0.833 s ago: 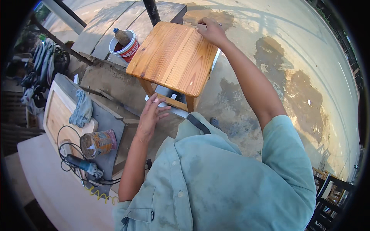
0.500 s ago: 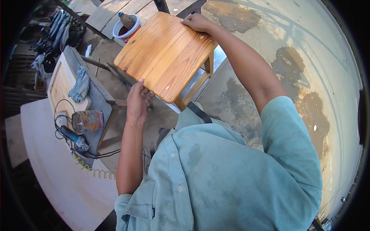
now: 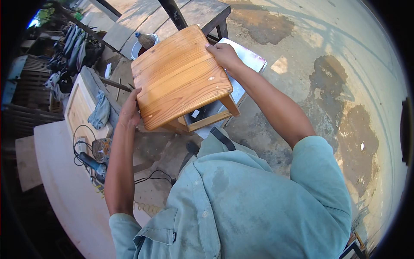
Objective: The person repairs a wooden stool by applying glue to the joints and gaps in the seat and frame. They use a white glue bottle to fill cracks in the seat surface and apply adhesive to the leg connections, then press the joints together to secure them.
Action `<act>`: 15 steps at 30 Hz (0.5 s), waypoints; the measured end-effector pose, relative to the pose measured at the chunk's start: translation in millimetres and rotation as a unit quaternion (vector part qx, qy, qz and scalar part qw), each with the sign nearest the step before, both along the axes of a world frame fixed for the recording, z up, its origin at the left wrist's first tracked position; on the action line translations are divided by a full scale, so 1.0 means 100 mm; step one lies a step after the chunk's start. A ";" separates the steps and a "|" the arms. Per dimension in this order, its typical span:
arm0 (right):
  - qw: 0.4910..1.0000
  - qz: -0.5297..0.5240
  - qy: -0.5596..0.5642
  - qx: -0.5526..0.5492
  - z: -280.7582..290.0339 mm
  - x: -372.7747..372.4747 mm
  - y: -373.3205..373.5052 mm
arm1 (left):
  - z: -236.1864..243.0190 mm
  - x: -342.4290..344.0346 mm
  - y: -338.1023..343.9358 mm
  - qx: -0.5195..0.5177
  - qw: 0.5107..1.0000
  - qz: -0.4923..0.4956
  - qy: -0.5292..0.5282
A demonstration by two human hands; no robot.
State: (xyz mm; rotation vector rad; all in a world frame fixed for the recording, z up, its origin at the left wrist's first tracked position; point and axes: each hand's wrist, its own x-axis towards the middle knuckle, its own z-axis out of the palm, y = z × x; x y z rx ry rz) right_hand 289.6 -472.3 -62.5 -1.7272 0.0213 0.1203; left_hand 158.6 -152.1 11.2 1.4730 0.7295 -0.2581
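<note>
A small wooden stool with a glossy, honey-coloured square seat is held out in front of my body, its seat facing up toward me. Below the seat's near edge show two legs and a crossbar. My left hand grips the left edge, thumb on top and fingers out of sight beneath. On the far right edge, my right hand holds on the same way, thumb over the rim. A pale, shiny board lies under the stool and is partly covered by it.
Beyond the stool stands a white bucket with a bottle in it, beside a wooden table. At left, a bench carries a blue power tool, a jar, a cloth and a wooden panel. Cables hang nearby.
The stool has turned and tilted in my hands, so more of its legs and crossbar show. My left hand has shifted left along with it; more of the pale board has come into view.
</note>
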 end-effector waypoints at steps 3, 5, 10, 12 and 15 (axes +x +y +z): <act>0.992 -0.054 0.050 0.102 0.33 -0.57 -0.05 | 0.08 0.56 0.19 0.001 0.999 -0.047 0.021; 0.981 -0.090 0.072 0.154 0.46 -0.88 -0.03 | 0.16 0.92 0.23 0.064 0.989 -0.128 -0.025; 0.960 -0.163 0.092 0.208 0.45 -1.41 0.17 | 0.30 1.69 -0.02 0.200 0.933 -0.285 -0.088; 0.953 -0.188 0.095 0.218 0.38 -1.52 0.34 | 0.19 1.95 -0.02 0.250 0.907 -0.315 -0.122; 0.941 -0.235 0.098 0.223 0.21 -1.64 0.50 | 0.30 1.93 -0.27 0.232 0.913 -0.329 -0.070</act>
